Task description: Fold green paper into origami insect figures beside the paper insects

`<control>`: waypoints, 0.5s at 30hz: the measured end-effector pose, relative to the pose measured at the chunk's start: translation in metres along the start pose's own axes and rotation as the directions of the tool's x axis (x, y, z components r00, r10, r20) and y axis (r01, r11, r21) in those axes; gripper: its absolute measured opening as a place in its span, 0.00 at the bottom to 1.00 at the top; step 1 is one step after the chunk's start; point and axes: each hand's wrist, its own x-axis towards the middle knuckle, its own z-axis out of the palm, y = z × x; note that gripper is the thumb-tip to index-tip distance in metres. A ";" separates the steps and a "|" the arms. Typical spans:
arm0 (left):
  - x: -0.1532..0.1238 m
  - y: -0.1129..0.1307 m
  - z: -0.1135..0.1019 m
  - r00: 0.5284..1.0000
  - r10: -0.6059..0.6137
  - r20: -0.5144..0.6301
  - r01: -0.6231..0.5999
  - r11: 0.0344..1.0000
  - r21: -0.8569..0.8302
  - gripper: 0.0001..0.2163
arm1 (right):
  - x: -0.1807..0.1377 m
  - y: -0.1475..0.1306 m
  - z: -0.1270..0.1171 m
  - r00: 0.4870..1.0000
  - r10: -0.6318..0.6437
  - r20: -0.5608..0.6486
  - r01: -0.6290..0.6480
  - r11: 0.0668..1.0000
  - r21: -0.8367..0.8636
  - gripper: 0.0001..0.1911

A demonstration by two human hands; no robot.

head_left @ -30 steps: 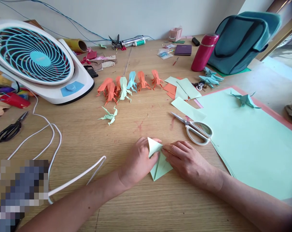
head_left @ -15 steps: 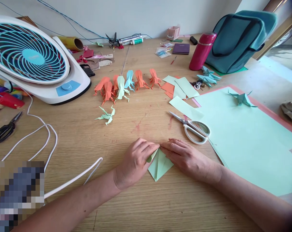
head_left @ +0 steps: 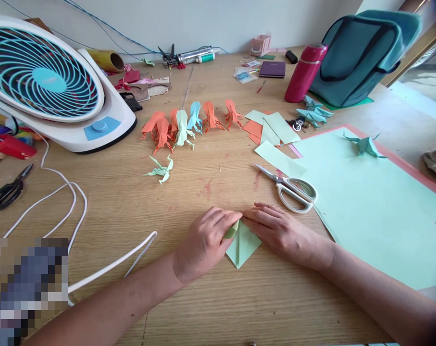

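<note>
A small light green sheet of origami paper (head_left: 241, 247) lies on the wooden table, creased down its middle, with one corner pointing toward me. My left hand (head_left: 210, 240) is closed on its left side, thumb and fingers pinching a flap that curls up. My right hand (head_left: 284, 230) has its fingers pressed together on the paper's right edge and top corner. The fingertips of both hands almost meet at the far corner, which they hide. Beyond the right hand lie white-handled scissors (head_left: 292, 190), blades slightly apart.
Folded paper figures in orange (head_left: 162, 134), pale green (head_left: 181, 129) and blue (head_left: 195, 117) stand farther back. A fan (head_left: 105, 127) stands left, its white cable (head_left: 113, 262) near my left arm. Large green sheets (head_left: 376, 206) cover the right side. A pink bottle (head_left: 306, 72) stands behind.
The whole view has shifted slightly. The left flap of the green paper appears raised a little more, while both hands keep nearly the same grip.
</note>
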 end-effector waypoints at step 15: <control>-0.007 -0.003 -0.006 0.960 0.245 0.139 -0.270 0.940 0.207 0.15 | 0.003 0.004 -0.001 0.999 -0.028 -0.031 0.027 1.000 -0.011 0.16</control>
